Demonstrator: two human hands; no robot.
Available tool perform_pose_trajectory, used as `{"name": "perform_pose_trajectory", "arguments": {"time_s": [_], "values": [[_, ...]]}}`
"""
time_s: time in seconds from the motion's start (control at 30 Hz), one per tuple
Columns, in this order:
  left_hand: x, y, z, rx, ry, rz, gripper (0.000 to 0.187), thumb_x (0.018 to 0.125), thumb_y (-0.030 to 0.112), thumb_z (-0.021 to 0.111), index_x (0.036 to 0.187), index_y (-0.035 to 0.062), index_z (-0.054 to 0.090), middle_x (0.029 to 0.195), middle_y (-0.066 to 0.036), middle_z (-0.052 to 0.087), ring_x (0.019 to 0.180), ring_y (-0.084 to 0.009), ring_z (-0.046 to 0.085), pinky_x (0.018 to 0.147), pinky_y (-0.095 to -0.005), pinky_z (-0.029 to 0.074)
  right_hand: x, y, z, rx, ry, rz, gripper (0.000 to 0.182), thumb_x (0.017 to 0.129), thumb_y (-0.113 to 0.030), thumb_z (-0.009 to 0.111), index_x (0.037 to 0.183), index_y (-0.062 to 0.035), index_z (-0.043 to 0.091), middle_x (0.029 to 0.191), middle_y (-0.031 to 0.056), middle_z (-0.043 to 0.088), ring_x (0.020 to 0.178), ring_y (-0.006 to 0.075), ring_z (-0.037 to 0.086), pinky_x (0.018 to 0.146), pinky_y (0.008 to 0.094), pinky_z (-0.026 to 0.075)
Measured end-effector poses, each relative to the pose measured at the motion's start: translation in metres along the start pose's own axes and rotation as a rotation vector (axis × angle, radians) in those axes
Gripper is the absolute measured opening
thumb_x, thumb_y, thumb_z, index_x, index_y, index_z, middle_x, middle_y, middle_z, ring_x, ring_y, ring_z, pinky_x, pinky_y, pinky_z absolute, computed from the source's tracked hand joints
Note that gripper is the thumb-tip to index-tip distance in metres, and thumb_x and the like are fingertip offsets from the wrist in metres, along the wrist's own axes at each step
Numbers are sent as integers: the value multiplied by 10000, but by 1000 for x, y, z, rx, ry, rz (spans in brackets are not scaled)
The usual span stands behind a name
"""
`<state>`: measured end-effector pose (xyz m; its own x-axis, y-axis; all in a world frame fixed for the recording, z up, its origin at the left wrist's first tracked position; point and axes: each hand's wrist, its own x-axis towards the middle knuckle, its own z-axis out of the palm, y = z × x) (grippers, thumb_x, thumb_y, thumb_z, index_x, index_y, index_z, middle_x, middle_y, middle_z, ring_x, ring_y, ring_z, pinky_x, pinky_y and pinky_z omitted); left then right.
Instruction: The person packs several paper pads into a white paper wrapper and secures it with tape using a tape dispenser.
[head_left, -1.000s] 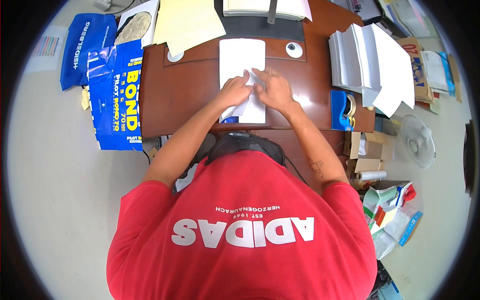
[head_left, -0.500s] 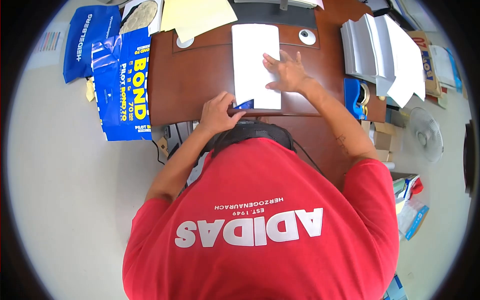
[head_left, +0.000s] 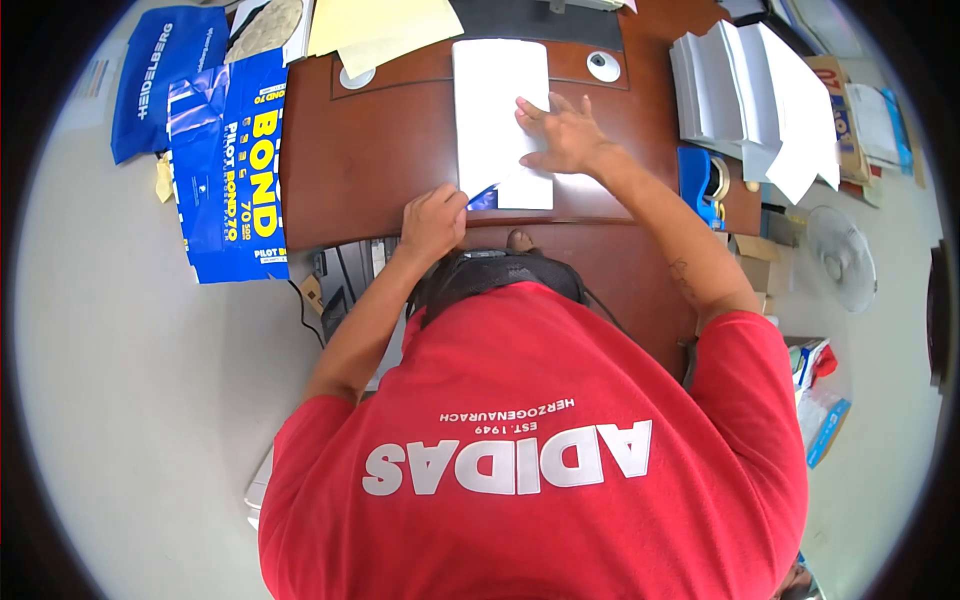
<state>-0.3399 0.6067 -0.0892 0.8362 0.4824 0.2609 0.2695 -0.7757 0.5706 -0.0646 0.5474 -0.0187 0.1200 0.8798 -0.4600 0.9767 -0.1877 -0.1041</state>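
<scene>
On the brown desk (head_left: 400,130) lies a narrow white sheet or stack of paper (head_left: 490,100), its long side running away from me. A glossy dark blue piece (head_left: 484,199) shows at its near left corner, with a thin blue edge lifted there. My left hand (head_left: 433,222) is closed at that corner, its fingertips pinching the blue edge. Fingers spread, my right hand (head_left: 568,138) rests on the right side of the white paper and holds nothing.
A blue and yellow paper wrapper (head_left: 235,170) hangs over the desk's left edge, beside a blue bag (head_left: 165,85). Yellow sheets (head_left: 385,25) lie at the back. To the right stand stacked white paper (head_left: 725,90), a blue tape dispenser (head_left: 695,185) and a floor fan (head_left: 840,258).
My left hand has closed and raised the blue edge at the paper's corner. My right hand stays spread on the paper. The whole view has shifted slightly.
</scene>
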Motion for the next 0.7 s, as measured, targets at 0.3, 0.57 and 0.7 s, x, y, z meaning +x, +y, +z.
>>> {"name": "perform_pose_trajectory", "arguments": {"time_s": [0.3,0.57,0.7], "values": [[-12,23,11,170,29,-124,136,767,31,683,813,82,566,835,-96,556,732,-350,628,633,-461,521,-9,-4,-2,95,11,1,1094,712,-698,773,1541,-63,446,1673,64,315,1502,464,270,1158,784,151],[-15,46,3,69,90,-100,155,749,9,695,787,69,557,811,-116,576,625,-300,598,564,-406,476,-12,8,10,109,150,-106,1091,648,-562,874,1502,-15,471,1649,94,354,1492,477,279,1153,795,136],[70,56,-23,236,133,23,436,776,102,777,1197,83,666,1252,-159,653,1137,-365,625,926,-477,490,-14,9,14,98,174,-124,1120,642,-572,875,1508,2,455,1637,109,373,1494,483,273,1157,786,119]]}}
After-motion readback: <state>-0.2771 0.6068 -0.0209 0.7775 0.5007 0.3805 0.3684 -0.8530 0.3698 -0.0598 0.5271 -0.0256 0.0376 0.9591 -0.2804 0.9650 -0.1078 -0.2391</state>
